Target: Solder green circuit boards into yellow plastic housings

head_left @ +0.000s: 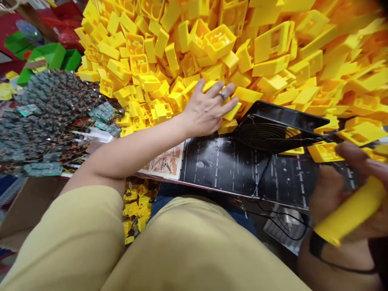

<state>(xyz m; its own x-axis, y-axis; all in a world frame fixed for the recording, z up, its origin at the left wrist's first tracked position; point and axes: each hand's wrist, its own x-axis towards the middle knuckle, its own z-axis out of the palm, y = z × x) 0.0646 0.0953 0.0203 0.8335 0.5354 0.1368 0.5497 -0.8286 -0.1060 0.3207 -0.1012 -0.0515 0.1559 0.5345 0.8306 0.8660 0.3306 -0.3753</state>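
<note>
My left hand, with a ring on one finger, reaches over the lower edge of a heap of yellow plastic housings. Its fingers are spread and rest on several of the pieces, with no firm grip visible. At the right edge, my right hand is closed around a soldering iron with a yellow handle and black cord; the hand is blurred and the tip cannot be made out. Between the hands, a black fan with a wire guard leans tilted on the bench, against the housings.
Wired circuit boards are piled at left, near green bins. A black printed sheet covers the bench front. Below the edge are more yellow housings, a cardboard box and black cables.
</note>
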